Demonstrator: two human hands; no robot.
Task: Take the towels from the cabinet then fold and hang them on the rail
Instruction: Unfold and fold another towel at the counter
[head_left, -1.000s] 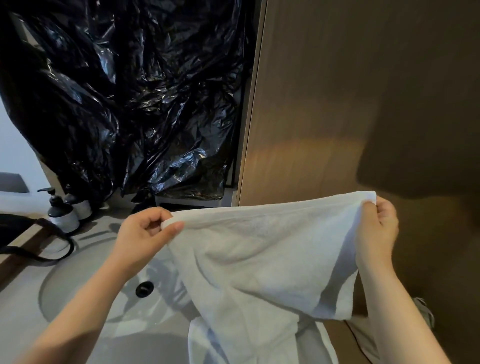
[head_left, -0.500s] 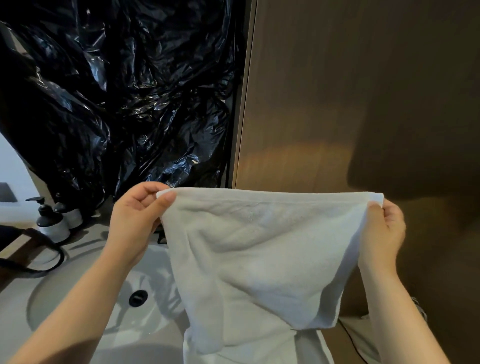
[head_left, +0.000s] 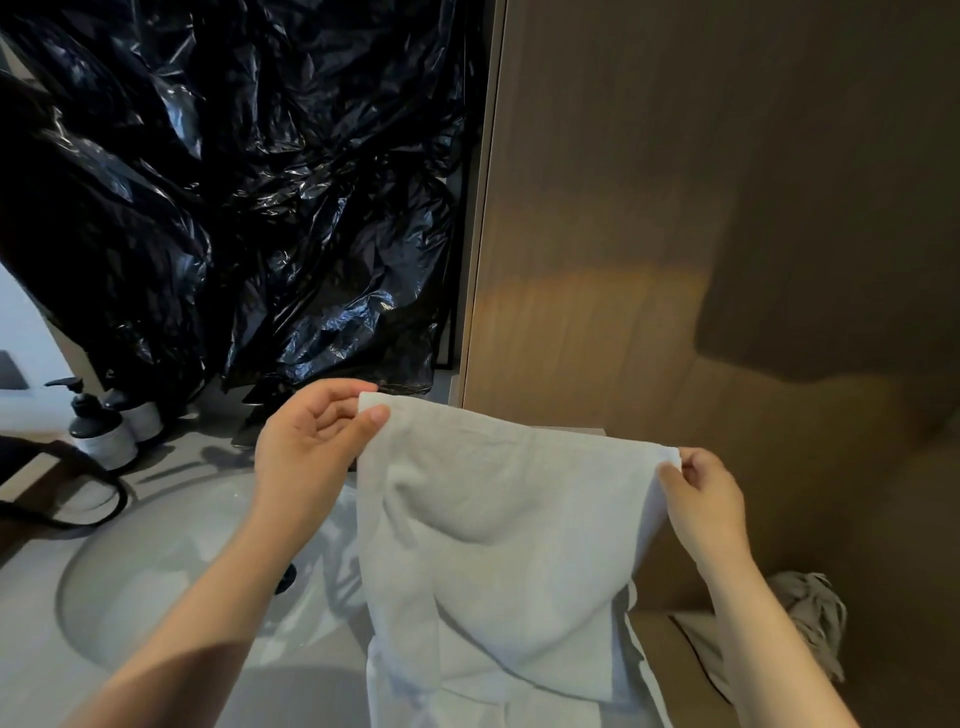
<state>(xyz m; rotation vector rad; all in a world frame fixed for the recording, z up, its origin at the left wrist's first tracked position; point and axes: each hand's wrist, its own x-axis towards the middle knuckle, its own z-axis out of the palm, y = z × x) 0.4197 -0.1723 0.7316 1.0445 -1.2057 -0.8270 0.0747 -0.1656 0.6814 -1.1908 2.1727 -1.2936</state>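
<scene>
1. Head view: white towel (head_left: 498, 545) held up beside the sink (head_left: 156, 571); left hand (head_left: 311, 441) and right hand (head_left: 701, 499) each pinch a top corner.
2. Step, I judge: folding. Next: bring the corners together evenly.

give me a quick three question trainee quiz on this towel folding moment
1. True or false: the left hand and the right hand each pinch a top corner of the white terry towel.
2. Which lies below the left hand? A: a round pale sink basin. B: a metal rail. C: an open drawer.
3. Fill in: the two black-capped pump bottles stand at the basin's far ___ side.
Key: 1 true; 2 A; 3 left.
</scene>
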